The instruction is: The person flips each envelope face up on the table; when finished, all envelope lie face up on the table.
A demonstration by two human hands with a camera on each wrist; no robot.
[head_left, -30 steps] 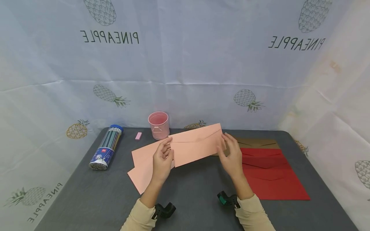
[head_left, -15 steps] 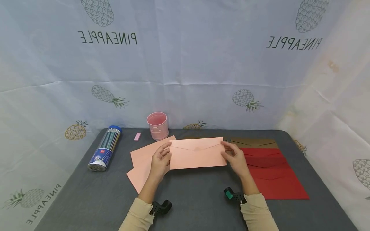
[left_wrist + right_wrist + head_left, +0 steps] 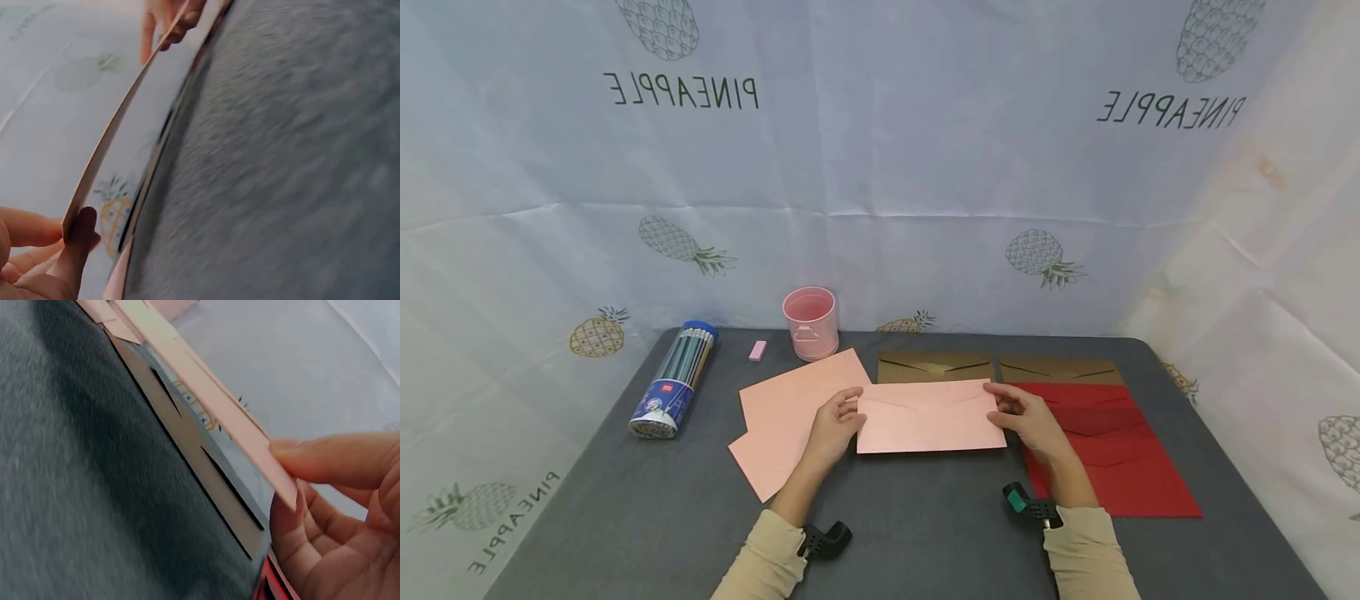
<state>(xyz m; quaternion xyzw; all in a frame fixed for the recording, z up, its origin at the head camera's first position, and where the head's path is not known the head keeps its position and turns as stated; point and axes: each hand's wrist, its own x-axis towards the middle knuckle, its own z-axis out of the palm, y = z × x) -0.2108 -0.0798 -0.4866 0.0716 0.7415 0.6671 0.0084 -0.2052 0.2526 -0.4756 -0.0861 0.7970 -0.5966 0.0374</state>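
Observation:
A pink envelope (image 3: pixel 925 418) is held up between both hands, flap side showing in the head view. My left hand (image 3: pixel 835 429) pinches its left edge between thumb and fingers, and my right hand (image 3: pixel 1030 423) pinches the right edge. Both wrist views show the envelope edge-on, above the dark grey table. Other pink envelopes (image 3: pixel 790 404) lie overlapping on the table, beside and partly behind my left hand. Just behind the held envelope lies a brown envelope (image 3: pixel 936 367). My right forearm overlaps the red envelopes (image 3: pixel 1120 467) in the head view.
A second brown envelope (image 3: pixel 1060 369) lies at the back, partly under the red ones. At the back left stand a pink bucket (image 3: pixel 811 323) and a small pink eraser (image 3: pixel 757 351). A tub of pencils (image 3: pixel 673 379) lies at the table's left edge. A patterned white cloth (image 3: pixel 880 167) hangs behind.
The pink envelope has been levelled from a slant and brought nearer and slightly right. My right hand has moved right and down, now gripping the right edge. The brown envelope behind is uncovered.

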